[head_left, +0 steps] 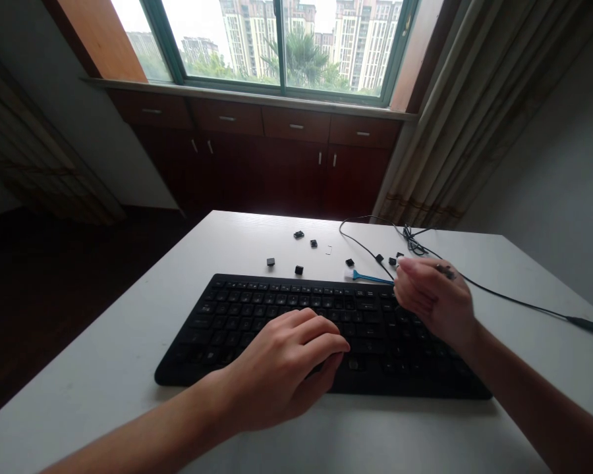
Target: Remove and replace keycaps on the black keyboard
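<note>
A black keyboard (271, 329) lies on the white table. My left hand (291, 368) is over its lower middle, fingers bent and drawn together with the thumb beneath; whatever they may pinch is hidden. To the right of my left fingertips, one key position (354, 364) looks different from the keys around it. My right hand (435, 296) is closed in a fist above the keyboard's upper right. A small dark, shiny piece (445, 271) shows at the top of that fist, its kind unclear. Beside it lies a brush (368, 276) with a blue handle and white bristles.
Several loose black keycaps, one keycap (271, 262) among them, lie behind the keyboard. A thin wire piece (329, 250) is near them. A black cable (514, 299) with a bundled coil (415, 242) runs across the right side. Beyond the table stand cabinets (271, 164) below a window.
</note>
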Tool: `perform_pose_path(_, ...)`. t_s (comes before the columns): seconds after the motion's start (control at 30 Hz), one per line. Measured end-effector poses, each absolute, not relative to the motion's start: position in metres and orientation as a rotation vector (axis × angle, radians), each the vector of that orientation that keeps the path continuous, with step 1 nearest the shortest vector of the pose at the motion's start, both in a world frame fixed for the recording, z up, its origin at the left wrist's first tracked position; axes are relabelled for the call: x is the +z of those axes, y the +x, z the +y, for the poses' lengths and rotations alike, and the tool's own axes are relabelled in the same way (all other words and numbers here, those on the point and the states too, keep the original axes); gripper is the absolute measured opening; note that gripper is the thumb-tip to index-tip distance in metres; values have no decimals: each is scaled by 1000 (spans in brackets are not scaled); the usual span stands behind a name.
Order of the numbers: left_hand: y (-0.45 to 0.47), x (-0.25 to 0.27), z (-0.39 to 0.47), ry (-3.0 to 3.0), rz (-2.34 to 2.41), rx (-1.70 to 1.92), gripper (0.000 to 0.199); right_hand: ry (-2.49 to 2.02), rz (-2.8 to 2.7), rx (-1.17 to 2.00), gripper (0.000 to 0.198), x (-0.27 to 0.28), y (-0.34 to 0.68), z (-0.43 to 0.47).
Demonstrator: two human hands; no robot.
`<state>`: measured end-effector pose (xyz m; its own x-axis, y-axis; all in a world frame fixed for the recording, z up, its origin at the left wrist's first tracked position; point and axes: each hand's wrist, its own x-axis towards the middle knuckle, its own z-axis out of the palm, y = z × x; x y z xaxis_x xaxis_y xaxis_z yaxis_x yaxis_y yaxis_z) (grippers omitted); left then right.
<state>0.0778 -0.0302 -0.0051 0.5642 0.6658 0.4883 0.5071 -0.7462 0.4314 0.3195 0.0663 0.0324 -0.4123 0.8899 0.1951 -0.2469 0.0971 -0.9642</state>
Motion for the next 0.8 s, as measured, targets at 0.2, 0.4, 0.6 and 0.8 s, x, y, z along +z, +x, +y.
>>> perform_pose_path(0.2, 77, -6, -30, 2557, 983, 922, 23, -739, -1498, 1487, 54, 13, 323, 64)
perform_pose_path(0.4, 78, -4, -31, 2558, 990, 926, 22, -740, -1536, 1422, 55, 12, 322, 59)
perform_pose_path(0.6, 78, -2, -30, 2600, 996, 929, 20, -673, -1432, 1425, 52, 23, 332, 51)
perform_pose_path(0.8, 79, -1, -30, 2641, 998, 934, 17, -720, -1419, 1492, 49, 10, 334, 53)
